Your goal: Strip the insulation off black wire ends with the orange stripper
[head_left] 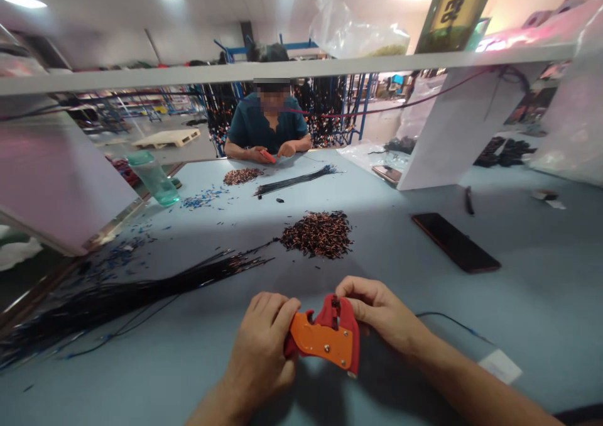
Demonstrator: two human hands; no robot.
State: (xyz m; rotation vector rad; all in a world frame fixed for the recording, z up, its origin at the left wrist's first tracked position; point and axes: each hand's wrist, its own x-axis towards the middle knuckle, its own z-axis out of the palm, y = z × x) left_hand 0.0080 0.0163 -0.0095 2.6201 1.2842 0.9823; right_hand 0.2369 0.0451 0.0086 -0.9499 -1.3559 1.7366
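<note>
My left hand [264,335] is wrapped round the handles of an orange and red wire stripper [325,344], held above the grey-blue tabletop [391,382]. My right hand [377,306] is closed in a pinch at the stripper's red jaws. A black wire [447,317] comes out from behind my right wrist and trails to the right; its end within the fingers is hidden. Beyond the stripper lies a heap of short black and copper-coloured offcuts [318,234]. To the left stretches a long bundle of black wires [155,291], some with bare copper ends.
A dark phone [456,242] and a white paper slip [500,366] lie on the right. Across the table a co-worker [267,121] holds a red tool near another wire bundle [296,181]. A green tumbler [154,178] stands left. A white shelf [188,77] spans overhead.
</note>
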